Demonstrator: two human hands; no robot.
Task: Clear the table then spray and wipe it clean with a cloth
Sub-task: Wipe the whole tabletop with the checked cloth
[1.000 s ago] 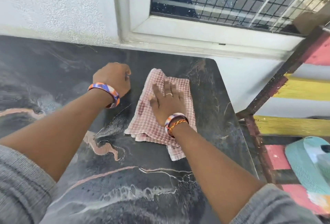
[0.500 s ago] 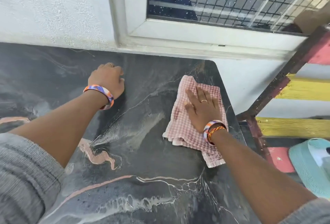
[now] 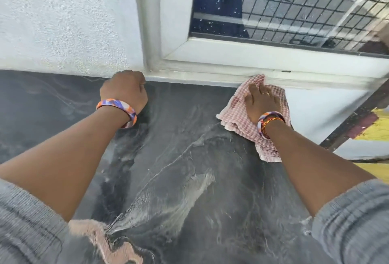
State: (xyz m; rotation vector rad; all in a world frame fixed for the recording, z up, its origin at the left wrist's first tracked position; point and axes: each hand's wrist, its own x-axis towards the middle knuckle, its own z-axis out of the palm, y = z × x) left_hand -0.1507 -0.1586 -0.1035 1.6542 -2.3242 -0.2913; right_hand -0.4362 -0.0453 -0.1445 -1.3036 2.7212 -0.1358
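Wiping now, at the far right corner of the counter (image 3: 189, 179), close under the window frame (image 3: 263, 59).

To do this step well:
- Keep the right hand (image 3: 262, 103) flat, fingers spread and straight, palm pressing down through the cloth (image 3: 235, 114). Not gripping anything, only pushing.
- Press evenly, so that the whole folded pad touches the surface and not only the part under the palm.
- Go right into the seam below the sill, where dirt probably collects; the far tip of the cloth already touches the frame there.
- Pull back toward the body in overlapping strokes. Pale smears and streaks show on the dark surface between the two arms, so that middle area seems to need another pass.
- Take care at the right edge: a loose tail of the cloth reaches past the wrist and looks to lie at the very rim, so could slip off and drag the pad with it.
- Leave the left hand (image 3: 124, 91) where it is, as a brace. Curled into a fist, holding nothing visible, knuckles near the wall (image 3: 63, 21).

Where the cloth lies: directly under the right hand, sticking out on all sides of it. Beyond the fingertips, a corner against the frame. To the left of the hand, a broad pink checked flap. Behind the wrist, along the forearm, the hanging tail. Well apart from the left hand, with bare counter between.

No spray bottle in view.
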